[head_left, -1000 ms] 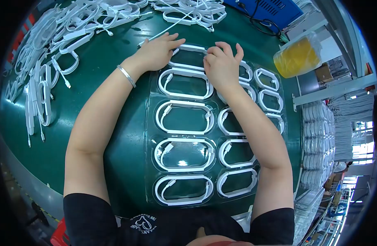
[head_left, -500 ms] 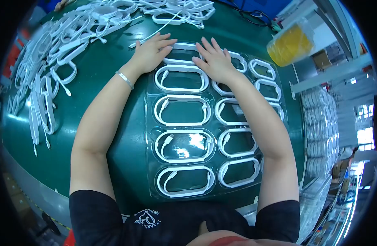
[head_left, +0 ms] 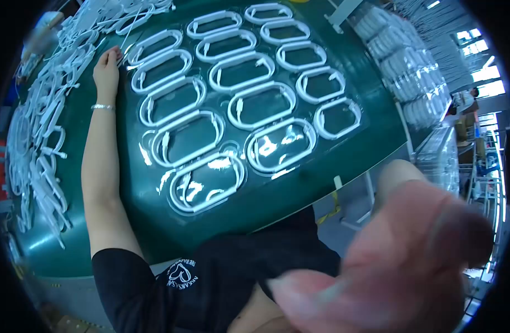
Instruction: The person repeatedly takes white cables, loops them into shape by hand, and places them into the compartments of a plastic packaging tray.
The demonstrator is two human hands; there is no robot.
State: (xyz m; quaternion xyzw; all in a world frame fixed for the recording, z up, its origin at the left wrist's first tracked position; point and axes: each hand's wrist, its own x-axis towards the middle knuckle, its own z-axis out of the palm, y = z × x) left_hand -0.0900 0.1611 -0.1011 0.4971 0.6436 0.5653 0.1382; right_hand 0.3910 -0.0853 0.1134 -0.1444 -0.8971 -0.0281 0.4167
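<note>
A clear plastic tray (head_left: 145,155) lies on the green table, with a coiled white cable (head_left: 210,205) in each of its several oval slots. My left hand (head_left: 107,66) rests by the tray's far left corner, its fingers curled in. Whatever those fingers hold, if anything, is too small to make out, though a thin white cable end lies right beside them. Close to the camera at the lower right is my right hand (head_left: 388,261), large and blurred, away from the tray. Its thumb points left, and its other fingers are smeared.
Loose white cables (head_left: 44,122) are heaped along the left and far side of the green table (head_left: 99,238). Beyond the right edge stand stacks of filled clear trays (head_left: 416,72). A person (head_left: 463,102) is in the background at right.
My right hand has left the tray's far end and come up near the camera. My left hand has gone from spread to curled. The view has turned, so the tray appears tilted.
</note>
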